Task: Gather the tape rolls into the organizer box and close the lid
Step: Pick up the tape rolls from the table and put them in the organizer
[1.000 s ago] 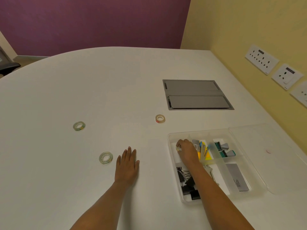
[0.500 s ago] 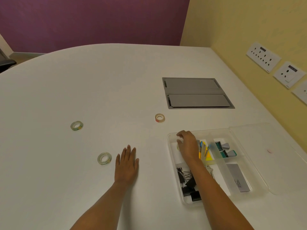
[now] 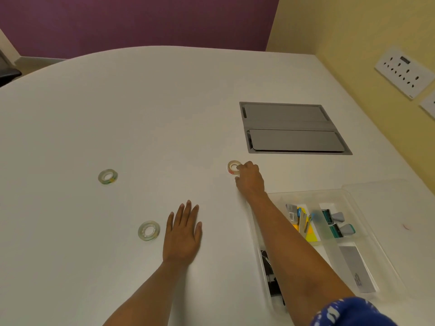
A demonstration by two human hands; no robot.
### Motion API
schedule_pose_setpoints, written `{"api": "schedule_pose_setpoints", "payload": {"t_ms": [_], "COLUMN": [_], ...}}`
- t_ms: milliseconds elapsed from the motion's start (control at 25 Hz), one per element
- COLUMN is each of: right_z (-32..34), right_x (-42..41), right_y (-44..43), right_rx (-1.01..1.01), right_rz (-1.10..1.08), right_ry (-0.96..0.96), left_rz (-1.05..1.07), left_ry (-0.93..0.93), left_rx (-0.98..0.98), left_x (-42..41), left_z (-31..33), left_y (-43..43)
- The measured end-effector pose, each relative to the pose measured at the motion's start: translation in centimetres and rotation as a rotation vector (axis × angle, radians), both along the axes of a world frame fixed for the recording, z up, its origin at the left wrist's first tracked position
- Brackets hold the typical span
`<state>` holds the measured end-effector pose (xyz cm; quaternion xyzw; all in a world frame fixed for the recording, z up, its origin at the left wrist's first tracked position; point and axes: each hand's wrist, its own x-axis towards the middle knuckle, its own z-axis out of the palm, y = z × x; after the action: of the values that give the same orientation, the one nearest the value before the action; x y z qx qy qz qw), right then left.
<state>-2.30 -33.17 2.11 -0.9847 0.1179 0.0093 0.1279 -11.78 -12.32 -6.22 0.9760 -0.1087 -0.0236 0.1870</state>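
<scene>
Your right hand [image 3: 250, 179] is at the red-trimmed tape roll [image 3: 233, 167] w/ its fingers [image 3: 238, 166] curled onto the roll's right rim, thumb below it; can't tell whether they've clamped it yet. That roll looks tipped a little, its hole facing up and slightly toward you. The other 2 rolls lie flat, holes straight up: the yellow-green roll [image 3: 108, 176] far left, and the clear roll [image 3: 148, 231] just beside your left hand [image 3: 183, 234] but not touching it. The left hand lies palm-down on the tabletop [image 3: 146, 102], fingers straight and slightly apart, holding nothing. The organizer box [image 3: 343, 196] sits at your right, long axis running away from you, near end under your right forearm; its clear lid [image 3: 400, 208] is flipped open flat toward the yellow wall. Compartments hold binder clips, sticky notes and a grey block. Vs 0.5 s ago: your right hand was inside the box's far-left compartment, now it's out and reached fwd-left to the roll; left hand and the 2 left rolls haven't shifted on the tabletop. Room: the tabletop between the rolls and the box is bare, w/ wide open surface to the left. The grey cable hatch [image 3: 294, 128] lies behind the box, near the red-trimmed roll but apart from it. The box's far-left compartment looks open, contents unclear through the plastic.
</scene>
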Motion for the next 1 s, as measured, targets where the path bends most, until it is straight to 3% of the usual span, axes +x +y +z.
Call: {"api": "schedule_pose_setpoints", "payload": {"t_ms": [480, 600, 760, 880, 1000], "right_z": [-2.2, -1.7, 0.3, 1.8, 2.8], "right_x": [1.9, 1.8, 0.3, -2.3, -5.2], "right_y": [0.4, 0.6, 0.5, -0.6, -2.2], "right_rx": [-0.191, -0.075, 0.266, 0.344, 0.368], "right_rz": [0.046, 0.023, -0.119, -0.149, -0.172], "right_ry": [0.049, 0.004, -0.161, -0.247, -0.196], "left_rz": [0.017, 0.015, 0.013, 0.007, 0.007], "left_ry": [-0.015, -0.008, -0.013, -0.004, -0.001], "left_rx": [0.005, -0.008, -0.005, -0.004, 0.020], "left_x": [0.8, 0.8, 0.9, 0.9, 0.8], "left_z": [-0.2, -0.1, -0.1, 0.0, 0.0], "left_y": [-0.2, -0.3, -0.1, -0.2, -0.1]}}
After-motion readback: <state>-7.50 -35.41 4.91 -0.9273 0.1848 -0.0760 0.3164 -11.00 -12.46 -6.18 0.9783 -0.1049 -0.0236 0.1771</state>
